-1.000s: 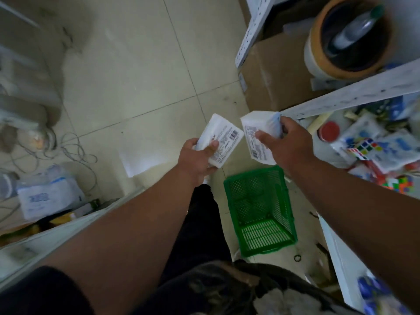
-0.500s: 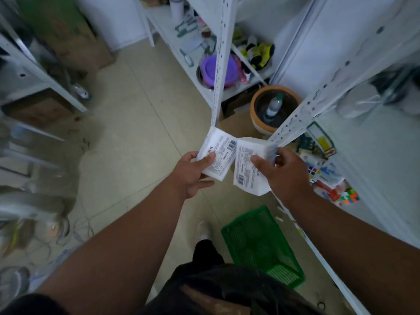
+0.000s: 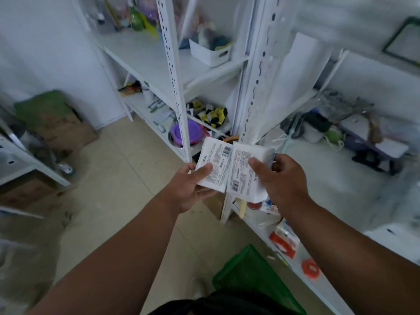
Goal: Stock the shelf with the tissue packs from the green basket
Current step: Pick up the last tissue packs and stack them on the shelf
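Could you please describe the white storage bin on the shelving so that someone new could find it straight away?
Start at the white metal shelving behind the two hands. On its upper board, just right of the perforated upright post, sits the white storage bin. It is the only open-topped box there, with a slot handle cut into its side.
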